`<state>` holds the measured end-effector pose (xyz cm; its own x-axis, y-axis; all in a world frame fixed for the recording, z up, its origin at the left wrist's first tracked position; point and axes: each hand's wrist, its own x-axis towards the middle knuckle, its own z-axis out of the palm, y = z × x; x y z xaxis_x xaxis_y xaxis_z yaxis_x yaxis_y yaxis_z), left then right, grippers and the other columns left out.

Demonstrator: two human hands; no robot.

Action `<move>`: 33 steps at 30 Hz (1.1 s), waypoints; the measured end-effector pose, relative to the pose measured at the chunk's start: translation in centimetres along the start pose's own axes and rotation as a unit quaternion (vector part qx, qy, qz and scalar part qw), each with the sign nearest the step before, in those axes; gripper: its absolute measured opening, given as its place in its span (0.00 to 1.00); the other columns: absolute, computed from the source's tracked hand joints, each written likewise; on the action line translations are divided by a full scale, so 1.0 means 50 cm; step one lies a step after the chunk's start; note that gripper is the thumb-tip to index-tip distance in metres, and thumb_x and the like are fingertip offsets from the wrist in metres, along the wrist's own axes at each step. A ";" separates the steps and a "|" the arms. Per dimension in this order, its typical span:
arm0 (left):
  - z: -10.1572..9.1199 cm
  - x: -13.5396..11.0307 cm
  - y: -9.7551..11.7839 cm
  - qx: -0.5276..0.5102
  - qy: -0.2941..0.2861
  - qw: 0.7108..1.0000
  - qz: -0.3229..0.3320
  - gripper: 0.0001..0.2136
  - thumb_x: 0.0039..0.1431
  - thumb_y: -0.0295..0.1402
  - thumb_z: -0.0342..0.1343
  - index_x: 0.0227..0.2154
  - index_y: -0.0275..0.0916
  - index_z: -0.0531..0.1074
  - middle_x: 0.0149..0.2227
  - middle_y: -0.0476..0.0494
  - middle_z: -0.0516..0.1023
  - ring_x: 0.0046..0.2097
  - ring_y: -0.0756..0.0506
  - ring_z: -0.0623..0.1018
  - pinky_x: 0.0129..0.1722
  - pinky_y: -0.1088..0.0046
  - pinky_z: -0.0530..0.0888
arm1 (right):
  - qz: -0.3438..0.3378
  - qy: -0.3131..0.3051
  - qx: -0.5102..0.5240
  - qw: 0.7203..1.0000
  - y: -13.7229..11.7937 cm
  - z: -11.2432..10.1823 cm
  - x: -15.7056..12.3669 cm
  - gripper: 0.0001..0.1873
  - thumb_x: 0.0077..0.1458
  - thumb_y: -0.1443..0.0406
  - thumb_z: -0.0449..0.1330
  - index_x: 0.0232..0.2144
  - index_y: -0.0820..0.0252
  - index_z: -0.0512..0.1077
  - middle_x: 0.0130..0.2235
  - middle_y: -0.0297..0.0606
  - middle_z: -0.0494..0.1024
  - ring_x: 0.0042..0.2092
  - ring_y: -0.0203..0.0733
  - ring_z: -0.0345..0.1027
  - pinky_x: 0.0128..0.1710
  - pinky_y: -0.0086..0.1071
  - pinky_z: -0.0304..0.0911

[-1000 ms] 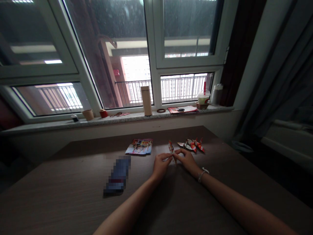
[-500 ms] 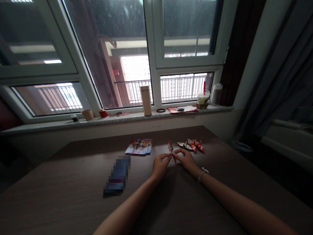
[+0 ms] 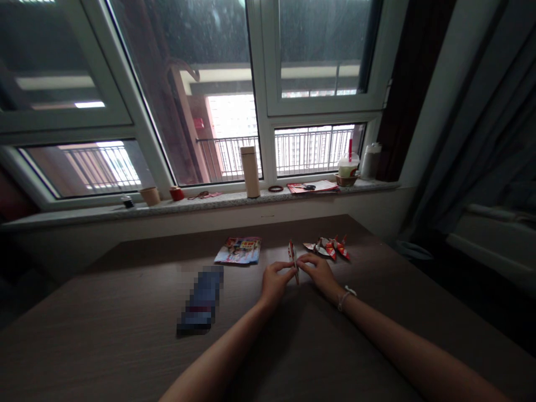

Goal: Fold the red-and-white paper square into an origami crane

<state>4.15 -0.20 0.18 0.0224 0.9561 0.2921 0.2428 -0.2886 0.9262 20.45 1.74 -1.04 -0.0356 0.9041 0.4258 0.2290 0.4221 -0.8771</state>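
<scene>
A small piece of folded printed paper (image 3: 292, 251), red and white, stands nearly edge-on above the middle of the table. My left hand (image 3: 274, 283) pinches it from the left with thumb and fingers. From the other side my right hand (image 3: 321, 274) grips the same paper, its fingers bent and close to the left fingertips. Just beyond the right hand lie several folded paper shapes (image 3: 330, 248) in red and white, pointed at their ends. To the left rests a stack of colourful printed sheets (image 3: 238, 250).
A blurred-out dark blue flat object (image 3: 201, 300) lies on the brown table (image 3: 125, 312), left of my arms. The windowsill beyond carries a beige flask (image 3: 250, 173), scissors (image 3: 309, 187) on red papers, a drink cup (image 3: 348, 166), a red spool (image 3: 176, 194) and a brown cup (image 3: 149, 196).
The folded paper has turned slightly and now shows more edge-on, its lower tip shifted a little left. Both hands stay in nearly the same place.
</scene>
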 end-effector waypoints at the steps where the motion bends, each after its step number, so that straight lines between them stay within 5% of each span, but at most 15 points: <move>1: 0.000 0.000 0.001 -0.002 0.002 1.000 -0.002 0.11 0.47 0.34 0.65 0.34 0.37 0.82 0.38 0.40 0.84 0.44 0.40 0.81 0.50 0.65 0.73 | 0.001 -0.002 -0.003 1.000 -0.001 -0.001 0.000 0.22 0.49 0.46 0.62 0.25 0.57 0.79 0.35 0.41 0.80 0.41 0.46 0.73 0.48 0.40 0.64; 33: -0.005 0.007 0.001 -0.032 0.031 0.998 -0.039 0.08 0.46 0.31 0.60 0.31 0.38 0.77 0.28 0.47 0.82 0.34 0.45 0.80 0.38 0.72 0.72 | 0.061 0.006 -0.003 0.998 -0.020 -0.004 -0.003 0.14 0.44 0.55 0.64 0.28 0.58 0.74 0.34 0.38 0.80 0.41 0.46 0.72 0.48 0.39 0.64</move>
<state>3.94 0.13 0.38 -0.0554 0.9716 0.2300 0.1784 -0.2171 0.9597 20.41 1.18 -0.17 0.0037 0.9477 0.3191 0.2377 0.3091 -0.9208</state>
